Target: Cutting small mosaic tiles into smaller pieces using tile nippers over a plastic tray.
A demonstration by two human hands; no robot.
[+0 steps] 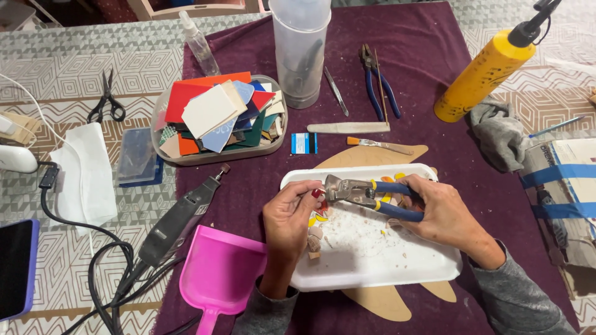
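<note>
Nippers (pixel 366 193) over white tray (pixel 434 270) — chips inside — colored tiles fill tub (pixel 186 158).

White tray (pixel 372 273): bare cloth to its right; pink dustpan (pixel 220 273) and rotary tool (pixel 180 217) crowd its left; tile tub (pixel 217 118) beyond.

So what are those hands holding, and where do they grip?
The right hand grips the nippers by their blue handles. The left hand pinches a small red piece at the metal head.
</note>
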